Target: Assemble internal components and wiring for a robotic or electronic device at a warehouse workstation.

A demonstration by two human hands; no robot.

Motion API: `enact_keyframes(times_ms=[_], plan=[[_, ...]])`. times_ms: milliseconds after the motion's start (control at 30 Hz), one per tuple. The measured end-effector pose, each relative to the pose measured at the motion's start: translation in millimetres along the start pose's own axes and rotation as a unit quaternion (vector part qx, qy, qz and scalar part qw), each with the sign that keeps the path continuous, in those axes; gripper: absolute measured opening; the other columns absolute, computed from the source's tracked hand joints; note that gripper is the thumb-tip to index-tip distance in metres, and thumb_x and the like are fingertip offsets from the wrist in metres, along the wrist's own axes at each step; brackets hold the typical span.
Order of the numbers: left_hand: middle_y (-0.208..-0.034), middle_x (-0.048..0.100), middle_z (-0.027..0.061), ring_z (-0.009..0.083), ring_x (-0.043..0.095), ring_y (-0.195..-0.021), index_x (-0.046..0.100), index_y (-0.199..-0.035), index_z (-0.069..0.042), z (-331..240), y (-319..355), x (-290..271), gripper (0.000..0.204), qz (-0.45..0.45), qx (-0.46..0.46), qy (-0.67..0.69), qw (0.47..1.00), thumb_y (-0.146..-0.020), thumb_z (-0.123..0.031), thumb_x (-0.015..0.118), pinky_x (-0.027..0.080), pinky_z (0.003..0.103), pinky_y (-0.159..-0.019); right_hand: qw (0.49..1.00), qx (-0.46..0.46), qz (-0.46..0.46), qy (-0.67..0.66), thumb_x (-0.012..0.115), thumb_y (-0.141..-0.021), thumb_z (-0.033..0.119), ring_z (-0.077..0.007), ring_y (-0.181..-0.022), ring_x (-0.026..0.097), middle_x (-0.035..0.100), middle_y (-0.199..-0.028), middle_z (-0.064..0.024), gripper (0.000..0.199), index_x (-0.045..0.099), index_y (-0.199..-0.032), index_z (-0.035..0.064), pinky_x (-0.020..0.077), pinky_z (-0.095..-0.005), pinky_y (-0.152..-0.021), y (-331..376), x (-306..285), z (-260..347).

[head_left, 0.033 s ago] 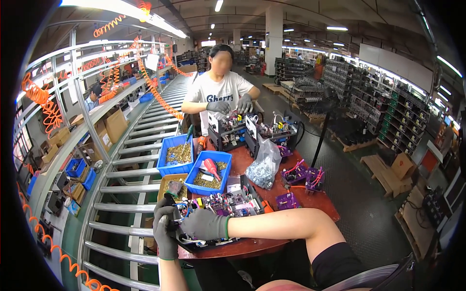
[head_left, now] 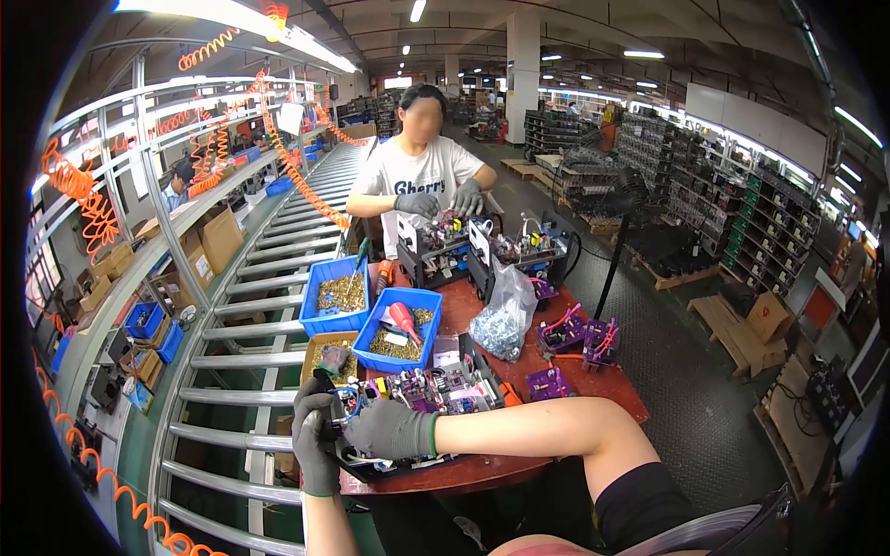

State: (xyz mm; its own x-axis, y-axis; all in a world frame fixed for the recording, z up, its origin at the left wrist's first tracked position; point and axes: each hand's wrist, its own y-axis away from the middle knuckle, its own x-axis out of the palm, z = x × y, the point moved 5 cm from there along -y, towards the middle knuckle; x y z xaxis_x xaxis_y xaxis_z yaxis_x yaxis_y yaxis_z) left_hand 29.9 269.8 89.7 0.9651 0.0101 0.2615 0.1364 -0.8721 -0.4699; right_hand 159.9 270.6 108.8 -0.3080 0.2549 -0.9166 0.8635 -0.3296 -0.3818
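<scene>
An open black machine chassis, packed with circuit boards and wires, lies on the red table in front of me. My left hand, in a grey glove, is closed round the black end panel at its left. Close beside it, my right hand, also gloved, reaches in from the right with bent fingers against the inner side of that panel. What those fingers pinch is hidden. A blue wire loops just above them. Past the chassis, a blue bin contains brass-coloured screws and a red-handled screwdriver.
Another blue bin and a cardboard box of small parts border the roller conveyor on the left. A clear bag of hardware and purple circuit boards occupy the right. Opposite, a gloved co-worker handles another chassis.
</scene>
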Motion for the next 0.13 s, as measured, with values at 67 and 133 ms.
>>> enact_keyframes(times_ms=[67, 133], plan=[[-0.143, 0.045, 0.0159, 0.0277, 0.043, -0.133, 0.064, -0.104, -0.001, 0.8, 0.4, 1.0, 0.037, 0.004, -0.008, 0.008, 1.000, -0.094, -0.033, 0.049, 0.031, 0.040, -0.111, 1.000, -0.003, -0.002, -0.002, 0.059, -0.082, 0.017, -0.0292, -0.065, 0.069, 0.067, -0.071, -0.0125, 0.014, 0.067, -0.075, 0.0075, 0.0531, -0.0422, -0.054, -3.8, 1.6, 5.8], [-0.146, 0.042, 0.0136, 0.0279, 0.041, -0.135, 0.064, -0.105, -0.001, -0.4, -0.5, 3.1, 0.038, 0.015, -0.022, 0.024, 0.999, -0.093, -0.034, 0.049, 0.030, 0.040, -0.113, 1.000, 0.002, -0.002, -0.020, 0.060, -0.082, 0.018, -0.0307, -0.067, 0.070, 0.068, -0.073, -0.0110, 0.013, 0.067, -0.076, 0.0094, 0.0544, -0.0440, -0.057, -10.2, 5.3, 22.7]])
